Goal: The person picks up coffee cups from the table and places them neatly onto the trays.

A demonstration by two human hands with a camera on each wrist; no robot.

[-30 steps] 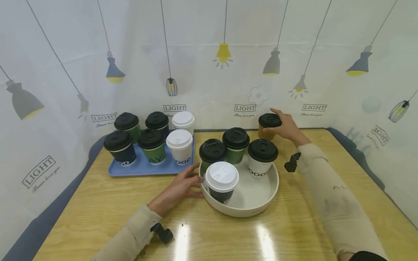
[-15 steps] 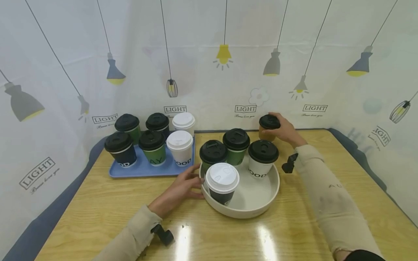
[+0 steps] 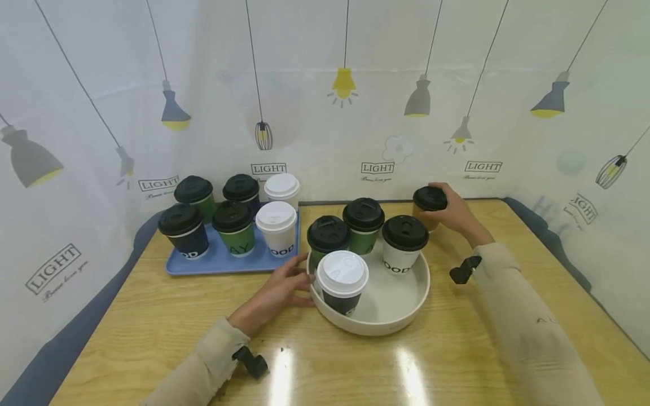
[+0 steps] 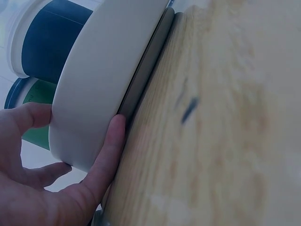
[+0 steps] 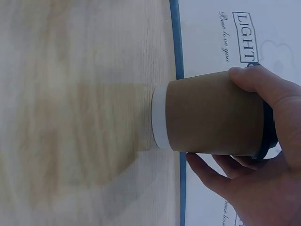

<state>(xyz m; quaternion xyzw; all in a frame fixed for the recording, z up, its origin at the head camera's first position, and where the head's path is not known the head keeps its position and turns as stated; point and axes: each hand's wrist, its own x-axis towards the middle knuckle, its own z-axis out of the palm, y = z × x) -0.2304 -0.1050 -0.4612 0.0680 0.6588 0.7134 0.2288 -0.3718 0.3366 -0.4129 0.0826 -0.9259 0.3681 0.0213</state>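
Observation:
In the head view my right hand (image 3: pixel 454 213) holds a brown paper coffee cup (image 5: pixel 214 115) with a black lid, at the table's back edge, right of the round tray. The thumb and fingers reach round its upper part. Its white base is close to the tabletop; whether it touches, I cannot tell. My left hand (image 3: pixel 279 290) grips the side wall of the cream round tray (image 4: pixel 94 80), a finger at the rim and the thumb low near the base. In that tray stand two green cups (image 3: pixel 363 239) and a white cup (image 3: pixel 401 259), all black-lidded, and a dark white-lidded cup (image 3: pixel 341 296).
A blue rectangular tray (image 3: pixel 203 268) on the left bears several lidded cups in two rows. Behind the wooden table (image 3: pixel 203 321) hangs a white curtain (image 3: pixel 304 34) printed with lamps.
My right hand has shifted right and slightly toward me with the brown coffee cup. The left hand stays on the round tray, which has not visibly moved on the table.

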